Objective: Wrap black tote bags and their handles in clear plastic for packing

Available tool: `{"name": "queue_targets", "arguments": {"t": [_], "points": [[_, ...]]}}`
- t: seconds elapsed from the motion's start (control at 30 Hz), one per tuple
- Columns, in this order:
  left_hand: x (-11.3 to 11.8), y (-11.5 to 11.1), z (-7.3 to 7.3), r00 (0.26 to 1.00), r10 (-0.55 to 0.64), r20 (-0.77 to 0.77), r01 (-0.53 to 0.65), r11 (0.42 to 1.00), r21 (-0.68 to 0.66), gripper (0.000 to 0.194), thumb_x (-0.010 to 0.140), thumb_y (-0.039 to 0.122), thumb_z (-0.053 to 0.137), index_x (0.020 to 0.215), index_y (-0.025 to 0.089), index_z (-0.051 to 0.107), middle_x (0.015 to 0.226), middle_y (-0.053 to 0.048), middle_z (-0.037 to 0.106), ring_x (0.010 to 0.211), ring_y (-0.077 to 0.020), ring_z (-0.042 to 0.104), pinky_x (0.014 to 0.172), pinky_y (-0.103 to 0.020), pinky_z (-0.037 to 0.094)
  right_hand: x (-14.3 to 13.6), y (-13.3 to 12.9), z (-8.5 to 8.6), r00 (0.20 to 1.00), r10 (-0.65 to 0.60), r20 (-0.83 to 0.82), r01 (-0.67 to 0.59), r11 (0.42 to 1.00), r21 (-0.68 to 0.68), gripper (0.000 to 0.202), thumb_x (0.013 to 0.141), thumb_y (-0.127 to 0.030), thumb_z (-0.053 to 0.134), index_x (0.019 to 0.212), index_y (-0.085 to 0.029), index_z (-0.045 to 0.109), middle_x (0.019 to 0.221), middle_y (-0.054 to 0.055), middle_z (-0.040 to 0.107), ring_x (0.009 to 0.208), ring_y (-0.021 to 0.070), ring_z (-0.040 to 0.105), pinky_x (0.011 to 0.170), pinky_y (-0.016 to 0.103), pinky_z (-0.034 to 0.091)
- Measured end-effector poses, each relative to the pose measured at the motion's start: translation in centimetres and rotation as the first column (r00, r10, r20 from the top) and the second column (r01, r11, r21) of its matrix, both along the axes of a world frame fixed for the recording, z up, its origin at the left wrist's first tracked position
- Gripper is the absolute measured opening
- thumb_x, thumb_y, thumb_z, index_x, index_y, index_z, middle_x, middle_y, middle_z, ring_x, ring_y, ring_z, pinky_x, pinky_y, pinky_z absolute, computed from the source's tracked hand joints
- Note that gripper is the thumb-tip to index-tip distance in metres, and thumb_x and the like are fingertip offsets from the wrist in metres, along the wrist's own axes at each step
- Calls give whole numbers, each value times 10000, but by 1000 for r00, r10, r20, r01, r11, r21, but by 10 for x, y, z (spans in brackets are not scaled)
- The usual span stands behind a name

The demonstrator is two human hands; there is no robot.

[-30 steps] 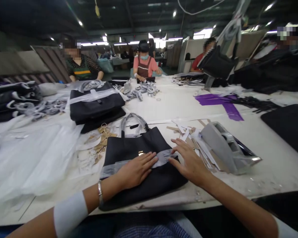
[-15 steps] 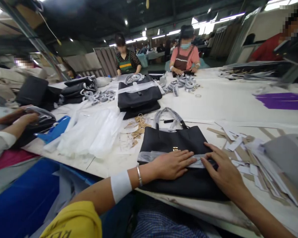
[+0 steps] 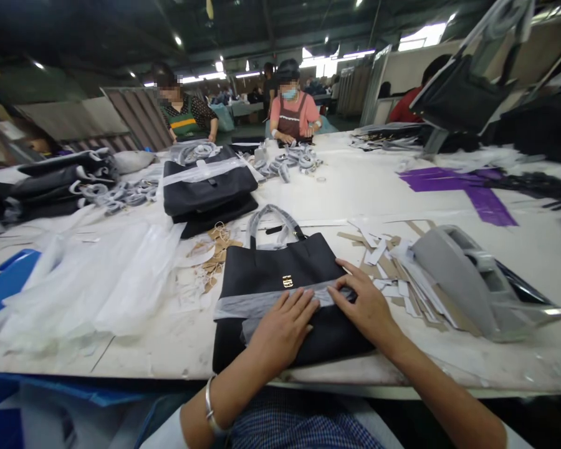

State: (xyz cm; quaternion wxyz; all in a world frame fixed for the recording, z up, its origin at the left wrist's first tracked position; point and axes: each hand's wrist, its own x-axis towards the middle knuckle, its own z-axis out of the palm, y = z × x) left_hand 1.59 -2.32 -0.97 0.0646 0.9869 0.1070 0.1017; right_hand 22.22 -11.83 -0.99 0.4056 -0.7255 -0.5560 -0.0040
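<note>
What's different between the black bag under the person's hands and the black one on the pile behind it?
The front bag shows a gold clasp; the rear bag shows a small dark tab.
The front bag lies on the table, while the rear bag rests on more black material.
The left hand and right hand touch the front bag; neither touches the rear bag.
Both are black with a pale strip across.

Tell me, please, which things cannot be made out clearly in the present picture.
All in the head view:
Black bag: part of its front, hidden under the left hand.
Right hand: palm, hidden by its own back.
Gold emblem: fine detail, too small.
Brown tags: any print, too small.
Blue object: cut off by the left edge.
</note>
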Motion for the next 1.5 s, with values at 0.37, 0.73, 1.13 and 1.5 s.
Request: {"name": "queue_targets", "arguments": {"t": [0.37, 0.73, 1.13, 1.5], "points": [[-55, 14, 57, 887, 372, 273, -313, 920, -236, 214, 995, 301, 496, 1085, 223, 674, 1028, -38, 743, 932, -174, 703, 830, -294, 566, 2, 0, -1, 999, -9, -34, 9, 1000, -13, 206, 878, -419, 564, 762, -250, 574, 1376, 74, 567, 1245, 292, 547, 1059, 460, 419], [-94, 4, 18, 914, 354, 196, -371, 927, 52, 268, 977, 148, 482, 1190, 192, 639, 1121, -74, 694, 1006, -208, 639, 889, -352, 562, 4, 0, -6, 999, -32, -6, 32, 999, -9, 242, 883, -467, 543, 779, -252, 582, 1380, 56, 569, 1227, 301, 562, 1034, 458, 434], [-99, -3, 33, 840, 507, 195, -524, 850, 50, 198, 916, 289, 635, 1098, 213, 634, 1044, -54, 693, 959, -227, 629, 845, -371, 547, 3, 0, -5, 999, -31, -9, 31, 999, 9, 270, 885, -488, 528, 771, -250, 581, 1373, 58, 578, 1205, 301, 576, 1023, 456, 438], [-103, 23, 33, 931, 356, 79, -363, 891, 272, 205, 933, 130, 559, 1106, 193, 650, 1070, -60, 674, 962, -223, 588, 799, -364, 509, 4, -1, -7, 999, -21, -31, 21, 1000, 4, 274, 880, -496, 533, 772, -250, 586, 1373, 44, 576, 1212, 285, 568, 1033, 442, 424]]}}
